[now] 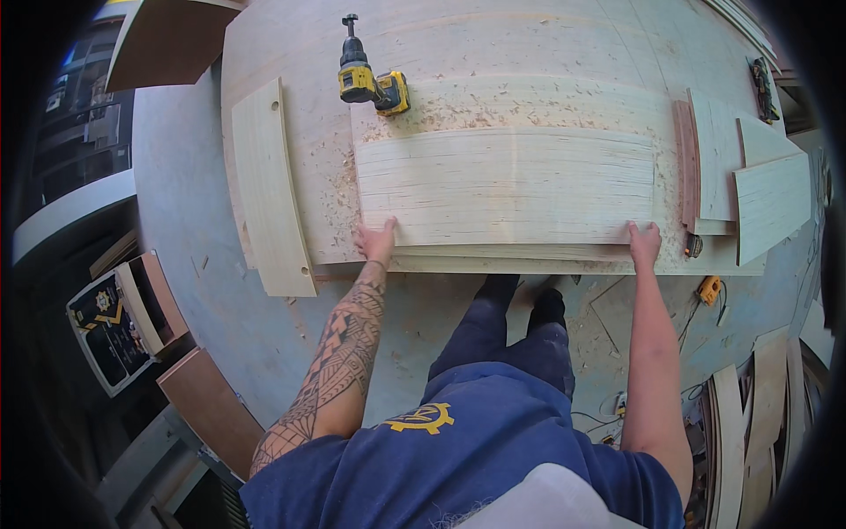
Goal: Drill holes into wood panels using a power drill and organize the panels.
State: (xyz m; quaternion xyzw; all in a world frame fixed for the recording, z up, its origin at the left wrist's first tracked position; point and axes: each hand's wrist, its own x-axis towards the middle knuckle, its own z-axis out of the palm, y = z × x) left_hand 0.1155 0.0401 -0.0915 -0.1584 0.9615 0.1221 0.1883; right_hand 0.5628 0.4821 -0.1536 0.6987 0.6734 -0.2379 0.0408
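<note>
Large pale board (300, 48) spans upper middle of frame. Grained wood panel (507, 185) lies at centre, above it. Wooden plank (269, 198) at left. Yellow-black drill (357, 84) near top. Left hand (377, 242) holding panel's lower left corner; right hand (645, 243) holding lower right corner. Shavings (449, 110) scattered beyond panel.

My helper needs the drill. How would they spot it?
On the wooden worktable, find the wide board touched by the left hand and right hand. Beyond its far left corner is the drill, yellow and black beside pale shavings.
</note>
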